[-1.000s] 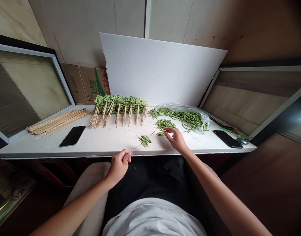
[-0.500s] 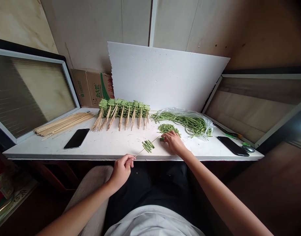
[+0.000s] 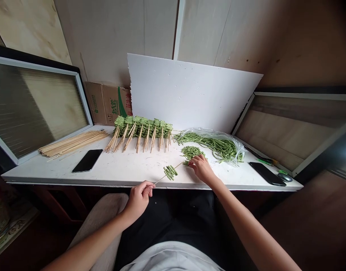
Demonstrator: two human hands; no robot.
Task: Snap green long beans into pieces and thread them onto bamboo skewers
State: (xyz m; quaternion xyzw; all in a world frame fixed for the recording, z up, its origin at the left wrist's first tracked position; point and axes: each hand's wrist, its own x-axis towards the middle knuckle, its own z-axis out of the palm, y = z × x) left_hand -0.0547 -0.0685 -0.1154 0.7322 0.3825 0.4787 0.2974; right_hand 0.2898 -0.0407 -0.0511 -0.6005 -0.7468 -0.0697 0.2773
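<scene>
Two hands work over the front of a white desk (image 3: 127,171). The left hand (image 3: 138,201) is closed in a pinch, thumb against fingers, around the lower end of a bamboo skewer (image 3: 160,180), which slants up and to the right past the desk's front edge. A cluster of short green bean pieces (image 3: 170,172) sits threaded across the skewer's middle, held just over the desktop. The skewer's tip ends just beside the right hand (image 3: 201,168), whose fingers curl downward at the near edge of a heap of cut green beans (image 3: 192,152); whether they pinch a piece is too small to tell.

Behind the heap, a clear plastic bag (image 3: 209,145) holds long green beans. Toward upper left, a row of loaded skewers (image 3: 141,130) lies overlapped, bare ends fanned toward the person. A bundle of bare skewers (image 3: 74,143) lies at far left, a black smartphone (image 3: 87,160) near it, and a second smartphone (image 3: 267,174) at right. A white foam board (image 3: 190,92) leans behind everything, a cardboard box (image 3: 107,103) at its left
</scene>
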